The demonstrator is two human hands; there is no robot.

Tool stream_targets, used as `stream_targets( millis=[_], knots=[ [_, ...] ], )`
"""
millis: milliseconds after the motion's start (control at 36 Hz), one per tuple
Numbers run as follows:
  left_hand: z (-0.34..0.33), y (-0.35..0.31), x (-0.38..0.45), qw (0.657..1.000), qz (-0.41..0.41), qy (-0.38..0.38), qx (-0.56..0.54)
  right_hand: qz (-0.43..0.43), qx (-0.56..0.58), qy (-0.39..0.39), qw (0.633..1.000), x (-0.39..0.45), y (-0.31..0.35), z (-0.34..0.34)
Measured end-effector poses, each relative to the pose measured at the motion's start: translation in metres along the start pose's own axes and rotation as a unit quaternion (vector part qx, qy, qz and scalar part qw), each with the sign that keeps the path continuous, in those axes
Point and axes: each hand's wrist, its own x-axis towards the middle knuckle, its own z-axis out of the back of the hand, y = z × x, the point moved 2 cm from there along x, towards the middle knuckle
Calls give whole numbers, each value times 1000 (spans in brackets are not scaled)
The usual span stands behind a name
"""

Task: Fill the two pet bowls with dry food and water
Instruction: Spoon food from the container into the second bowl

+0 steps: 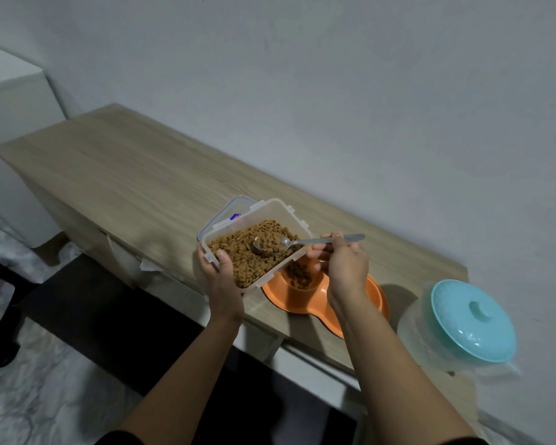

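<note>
My left hand (219,270) grips the near corner of a clear plastic container (272,211) filled with brown dry food (244,255), held tilted above the table. My right hand (344,261) pinches the handle of a metal spoon (305,241) whose bowl lies in the kibble. Under the container sits an orange double pet bowl (371,295); its left cup (300,276) holds some kibble. The right cup is hidden behind my right wrist.
The container's lid (230,209) lies on the wooden table (126,175) behind it. A clear jug with a turquoise lid (472,319) stands at the table's right end. A white wall runs behind; a dark chair is at far left.
</note>
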Motion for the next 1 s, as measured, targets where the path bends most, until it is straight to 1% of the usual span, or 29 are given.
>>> stream_targets(
  millis=[222, 361, 417, 472, 528, 583, 639, 694, 750, 833, 889, 944, 1000],
  knots=[
    [13, 5, 13, 999, 8, -47, -16, -9, 69, -46, 996, 6, 5, 11],
    [16, 4, 19, 998, 11, -62, -23, -7, 89, -101, 991, 11, 1, 25],
    [17, 3, 18, 998, 7, -63, -15, 5, 74, -128, 989, 10, 0, 29],
    [18, 5, 19, 998, 4, -64, -4, 38, 6, -143, 989, 10, -3, 33],
    [19, 6, 20, 998, 8, -66, -1, 101, -112, -147, 978, 12, -11, 36],
    [18, 6, 20, 998, 13, -60, -4, 168, -229, -112, 952, 13, -21, 36],
    [17, 5, 18, 998, 9, -55, -3, 217, -289, -80, 929, 12, -28, 35],
    [17, 5, 16, 999, 12, -48, -4, 246, -260, -95, 929, 8, -27, 34],
    [16, 4, 14, 999, 16, -43, 1, 273, -193, -120, 935, 1, -20, 33],
    [17, 2, 12, 999, 21, -38, 2, 295, -125, -125, 939, -6, -5, 25],
    [16, 1, 9, 999, 22, -33, 5, 274, -86, -110, 951, -10, 2, 19],
    [15, 0, 6, 1000, 23, -19, 5, 242, -54, -74, 966, -14, 4, 9],
    [13, -2, 2, 1000, 22, -8, 1, 214, -54, -44, 974, -18, 1, -1]
  ],
)
